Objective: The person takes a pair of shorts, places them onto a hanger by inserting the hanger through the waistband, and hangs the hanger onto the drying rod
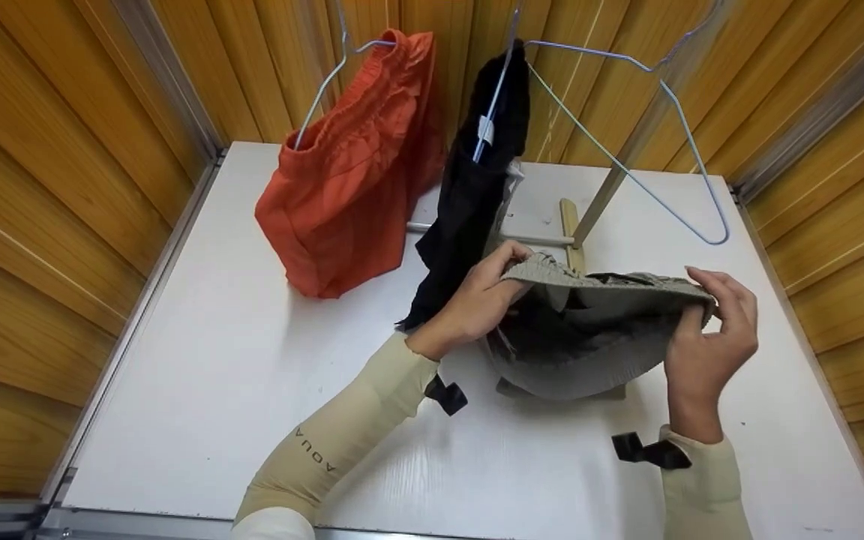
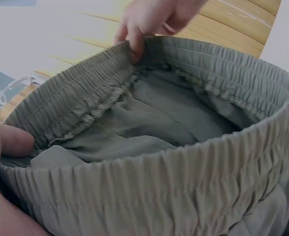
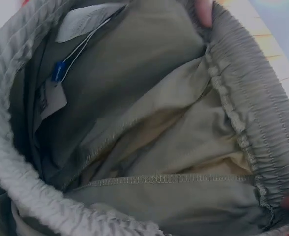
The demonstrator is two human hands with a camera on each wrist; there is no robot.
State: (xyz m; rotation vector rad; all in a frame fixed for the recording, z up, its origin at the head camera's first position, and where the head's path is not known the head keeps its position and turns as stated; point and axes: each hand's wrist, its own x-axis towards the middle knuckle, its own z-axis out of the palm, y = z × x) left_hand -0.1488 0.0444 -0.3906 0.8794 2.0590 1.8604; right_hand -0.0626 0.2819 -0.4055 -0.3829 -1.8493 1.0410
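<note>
Grey-green elastic-waist shorts [image 1: 582,367] are held up above the white table, waist opening facing me. My left hand [image 1: 481,300] pinches the waistband at its left end, thumb inside the opening. At the opposite end my right hand [image 1: 713,345] grips the same waistband between thumb and fingers. The left wrist view shows the gathered waistband [image 2: 149,182] spread into a wide loop. Inside, the right wrist view shows a white label [image 3: 85,22] and a hang tag [image 3: 51,101] on a string with a blue piece. The lower part of the shorts is mostly hidden.
Red shorts [image 1: 349,195] hang from a wire hanger [image 1: 319,94] at the back left. Beside them a black garment [image 1: 477,202] hangs from another hanger. Behind my right hand hangs a bare wire hanger [image 1: 604,154]. A wooden stand [image 1: 571,225] rests on the white table [image 1: 199,375]; wood-panelled walls surround it.
</note>
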